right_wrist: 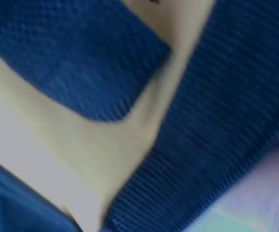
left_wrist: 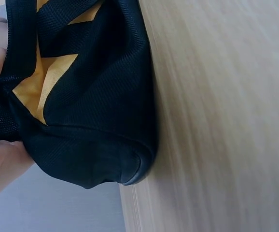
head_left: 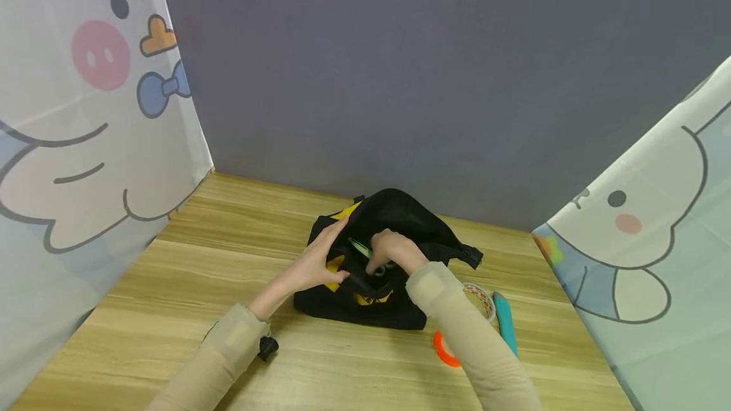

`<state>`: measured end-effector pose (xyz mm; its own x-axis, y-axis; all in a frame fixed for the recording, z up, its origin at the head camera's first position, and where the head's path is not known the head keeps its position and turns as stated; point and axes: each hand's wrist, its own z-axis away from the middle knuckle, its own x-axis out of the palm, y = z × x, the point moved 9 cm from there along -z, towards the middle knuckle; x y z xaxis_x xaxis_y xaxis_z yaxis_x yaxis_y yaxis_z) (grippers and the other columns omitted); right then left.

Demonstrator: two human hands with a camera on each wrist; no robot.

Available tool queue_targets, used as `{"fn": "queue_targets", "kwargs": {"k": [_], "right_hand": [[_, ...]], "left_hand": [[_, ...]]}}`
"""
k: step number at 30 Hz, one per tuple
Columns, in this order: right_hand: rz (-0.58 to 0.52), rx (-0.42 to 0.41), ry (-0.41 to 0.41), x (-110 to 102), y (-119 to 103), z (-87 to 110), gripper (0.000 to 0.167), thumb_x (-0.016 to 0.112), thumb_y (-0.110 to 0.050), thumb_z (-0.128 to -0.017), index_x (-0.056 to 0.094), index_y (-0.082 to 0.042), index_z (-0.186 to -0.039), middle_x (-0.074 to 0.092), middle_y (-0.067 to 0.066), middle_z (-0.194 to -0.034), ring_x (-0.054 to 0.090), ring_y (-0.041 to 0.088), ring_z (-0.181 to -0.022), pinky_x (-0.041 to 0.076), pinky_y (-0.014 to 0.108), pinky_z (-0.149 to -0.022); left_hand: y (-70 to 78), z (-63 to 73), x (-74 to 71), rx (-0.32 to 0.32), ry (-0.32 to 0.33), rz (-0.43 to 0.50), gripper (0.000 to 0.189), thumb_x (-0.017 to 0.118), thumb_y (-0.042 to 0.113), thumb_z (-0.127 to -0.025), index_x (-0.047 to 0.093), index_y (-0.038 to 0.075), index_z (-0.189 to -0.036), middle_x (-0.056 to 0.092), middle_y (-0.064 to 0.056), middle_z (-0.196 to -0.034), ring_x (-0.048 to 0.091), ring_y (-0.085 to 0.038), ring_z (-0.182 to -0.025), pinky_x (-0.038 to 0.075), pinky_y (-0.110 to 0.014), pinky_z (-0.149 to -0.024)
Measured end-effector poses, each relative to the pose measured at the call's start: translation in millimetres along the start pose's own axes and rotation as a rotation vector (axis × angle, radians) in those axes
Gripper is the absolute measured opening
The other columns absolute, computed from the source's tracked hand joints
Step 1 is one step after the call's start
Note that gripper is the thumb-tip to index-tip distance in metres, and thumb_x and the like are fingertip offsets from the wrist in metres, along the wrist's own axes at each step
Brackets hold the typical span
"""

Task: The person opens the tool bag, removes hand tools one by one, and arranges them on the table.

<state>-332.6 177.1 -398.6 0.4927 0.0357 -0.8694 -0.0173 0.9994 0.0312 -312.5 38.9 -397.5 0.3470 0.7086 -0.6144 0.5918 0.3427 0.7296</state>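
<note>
A black tool bag with yellow patches (head_left: 365, 313) stands at the back middle of the table, its mouth gaping. My left hand (head_left: 311, 265) holds the left edge of that mouth, thumb and fingers spread apart. In the left wrist view, the bag's black edge (left_wrist: 21, 48) runs between the thumb and the palm. Inside the opening, my right hand (head_left: 396, 249) has curled fingers on a pair of scissors (head_left: 360, 247), covering their middle. Their pale handles show below the hand. Close-up dark straps and yellow fabric (right_wrist: 67, 140) fill the right wrist view.
Right of the bag lie a roll of tape (head_left: 482, 300), an orange ring (head_left: 444, 349) partly under the right sleeve, and a teal tool (head_left: 505, 322). A small black object (head_left: 267, 347) sits beside the left sleeve. A grey wall (head_left: 365, 81) rises behind the bag.
</note>
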Motion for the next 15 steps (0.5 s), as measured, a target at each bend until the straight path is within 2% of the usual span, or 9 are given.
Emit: {"fn": "queue_targets", "kwargs": {"k": [3,7,15], "right_hand": [[0.04,-0.021,-0.01,-7,1,3.1,0.031,0.076,-0.04,-0.082,0.065,-0.012,-0.087,0.06,0.005,-0.094,0.056,0.019,-0.079,0.048,0.034,-0.072],[0.084,-0.038,-0.009,-18,2,9.0,0.032,0.075,-0.041,-0.083,0.064,-0.012,-0.087,0.058,0.003,-0.087,0.055,0.018,-0.077,0.049,0.033,-0.071],[0.076,-0.04,0.006,-32,2,17.6,0.034,0.076,-0.041,-0.083,0.062,-0.011,-0.093,0.058,0.001,-0.082,0.062,0.017,-0.067,0.054,0.03,-0.063]], "left_hand": [[0.2,0.3,0.2,-0.001,-0.001,0.0,0.108,0.081,0.011,-0.079,0.01,0.015,-0.161,0.019,-0.019,-0.163,0.028,-0.04,-0.148,0.042,-0.057,-0.107],[0.0,0.3,0.7,-0.003,-0.001,0.001,0.108,0.081,0.011,-0.079,0.01,0.014,-0.161,0.019,-0.02,-0.163,0.028,-0.041,-0.148,0.041,-0.058,-0.107],[0.1,0.2,-0.2,-0.004,0.006,-0.005,0.109,0.081,0.01,-0.078,0.011,0.013,-0.161,0.021,-0.021,-0.162,0.031,-0.041,-0.146,0.042,-0.058,-0.107]]}}
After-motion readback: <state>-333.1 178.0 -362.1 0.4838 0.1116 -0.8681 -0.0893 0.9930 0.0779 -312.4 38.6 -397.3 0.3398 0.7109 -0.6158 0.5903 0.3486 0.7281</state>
